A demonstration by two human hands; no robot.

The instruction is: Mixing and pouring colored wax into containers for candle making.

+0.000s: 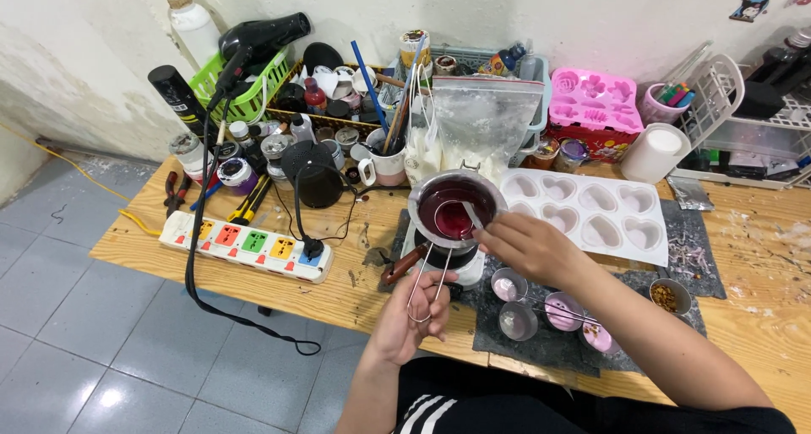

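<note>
Head view, frame centre: dark red liquid in a small metal pot (456, 204) is stirred by pinched right hand (528, 246); wire handle (427, 284) gripped by left hand (411, 316); white heart-shaped silicone mould (591, 210) unfilled.

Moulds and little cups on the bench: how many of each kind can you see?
White heart mould tray: 1
Pink flower mould tray: 1
Small round cups with pale or pink filling, by the right hand: 4, first at
Small cup of brown bits: 1
Total: 7
</note>
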